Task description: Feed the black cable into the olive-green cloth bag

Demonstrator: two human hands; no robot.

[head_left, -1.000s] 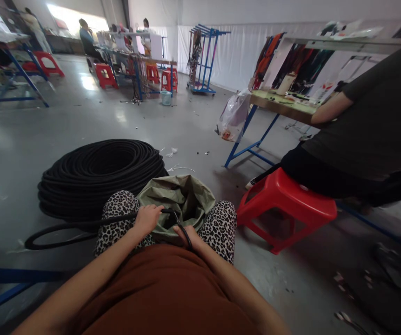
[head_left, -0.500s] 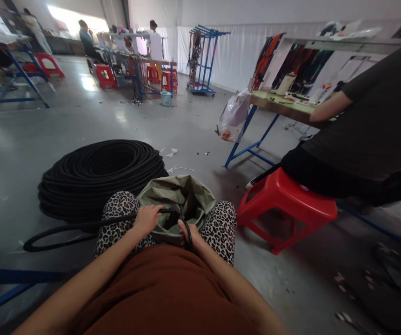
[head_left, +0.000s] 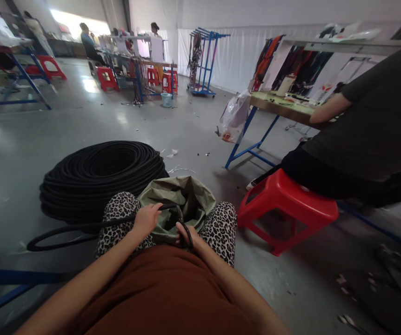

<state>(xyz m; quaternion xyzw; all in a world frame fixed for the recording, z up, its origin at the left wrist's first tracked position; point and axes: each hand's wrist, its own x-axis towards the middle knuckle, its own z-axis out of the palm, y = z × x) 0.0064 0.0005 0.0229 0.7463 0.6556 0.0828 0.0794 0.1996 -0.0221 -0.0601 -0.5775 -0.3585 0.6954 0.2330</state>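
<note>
My left hand (head_left: 148, 217) is closed around a thick black cord (head_left: 82, 226), which loops out to the left past my knee. The cord's front part stretches right from my fingers, over the mouth of an olive-green sack (head_left: 200, 197) between my legs. In my closed right hand (head_left: 187, 231) are scissors (head_left: 188, 234) with dark handles. Their blades point up and meet the cord above the sack; how far they stand apart is too small to tell. A large coil of black cord (head_left: 57, 186) lies on the floor beyond my left knee.
Close on my right stands a red stool (head_left: 291, 195) with a seated co-worker (head_left: 375, 121) at a workbench (head_left: 280, 107). A plastic bag (head_left: 235, 114) hangs from that bench. Blue metal legs (head_left: 19, 277) are at lower left. Farther back are a blue rack (head_left: 205, 65) and more benches.
The cord between my hands has risen slightly and now bends down at the scissors. My right hand and the scissors have shifted a little; my left hand keeps its grip.
</note>
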